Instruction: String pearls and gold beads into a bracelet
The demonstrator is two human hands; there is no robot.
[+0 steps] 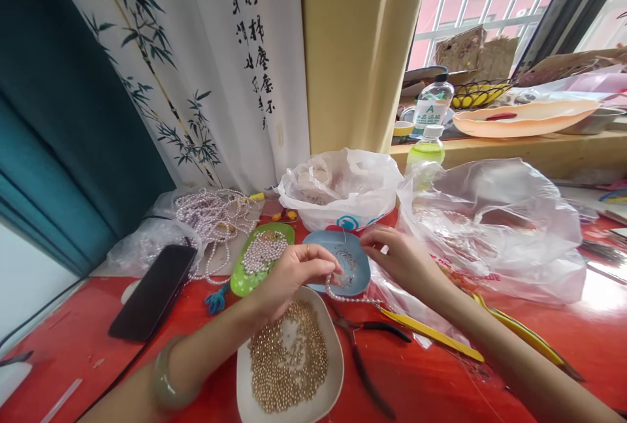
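Note:
My left hand [296, 273] is closed in a pinch above the blue tray, with a strand of pearl beads [351, 299] hanging from its fingertips and trailing right across the table. My right hand [398, 252] is closed over the tray's right edge, fingertips pressed together; whatever they hold is too fine to make out. Small thin metal pieces lie in the blue tray [313, 239]. Below my left hand stands a white tray [336, 397] of gold beads [289, 364]. Behind that wrist, a green tray [240, 284] holds pearl beads [264, 252].
Black-handled pliers [360, 344], yellow tweezers [431, 333] and a yellow-handled tool [524, 331] lie on the red table. A phone [154, 292] and heaped pearl strands [215, 214] are at left. Plastic bags [337, 181] stand behind; another bag [509, 214] lies right.

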